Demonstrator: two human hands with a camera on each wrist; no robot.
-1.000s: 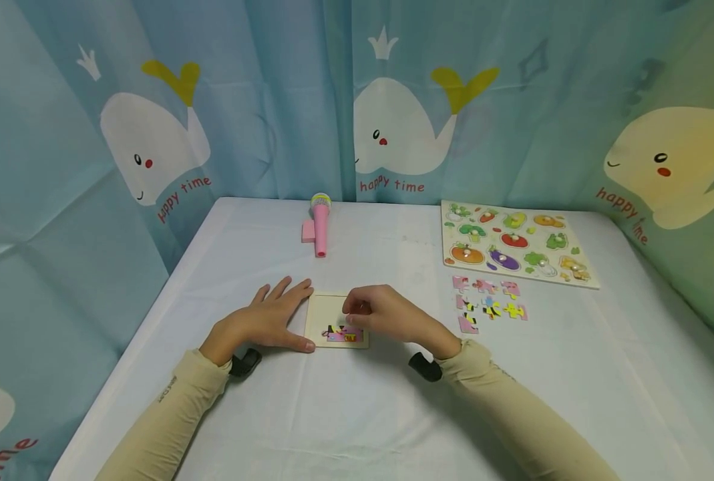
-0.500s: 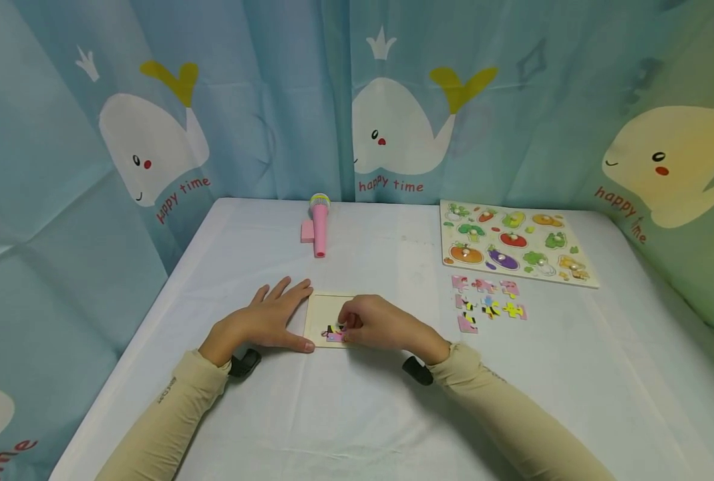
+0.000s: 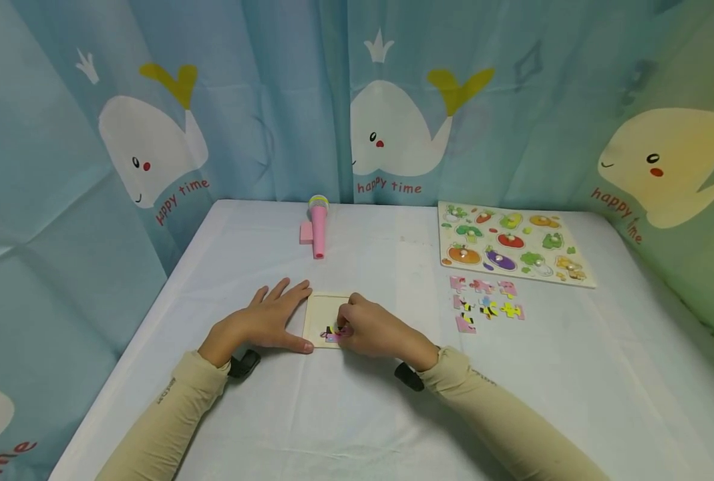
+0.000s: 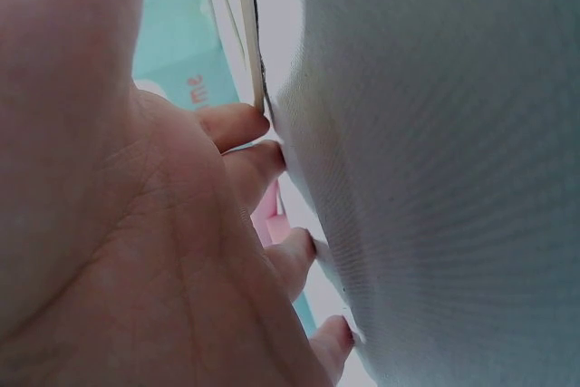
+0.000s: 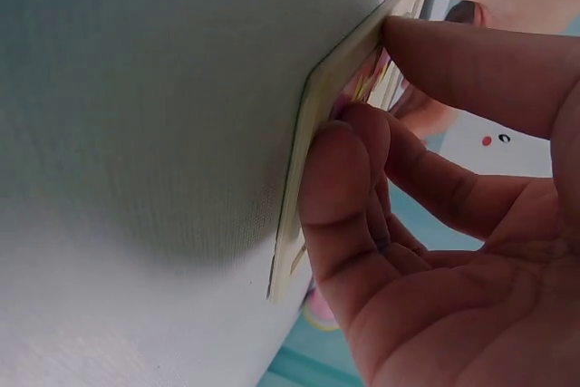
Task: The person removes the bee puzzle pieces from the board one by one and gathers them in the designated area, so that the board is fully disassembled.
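A small pale wooden puzzle tray (image 3: 322,308) lies on the table with a few pink, black and yellow jigsaw pieces (image 3: 331,337) in its near part. My left hand (image 3: 268,322) lies spread at the tray's left side, fingertips on the cloth and thumb by the near left corner. In the left wrist view its fingers touch the cloth beside the tray edge (image 4: 250,38). My right hand (image 3: 377,329) bends over the tray's right half, thumb and curled fingers pinching a pink jigsaw piece (image 5: 361,81) low in the tray. The fingers hide most of that piece.
Several loose jigsaw pieces (image 3: 483,307) lie in rows to the right. Behind them is a vegetable peg puzzle board (image 3: 495,244). A pink toy microphone (image 3: 318,230) lies at the back, beside a small pink block (image 3: 305,232). A whale-print curtain (image 3: 260,120) encloses the table.
My right hand has moved a little left and down onto the tray's pieces, and its fingers have closed in. My left hand has stayed in place.
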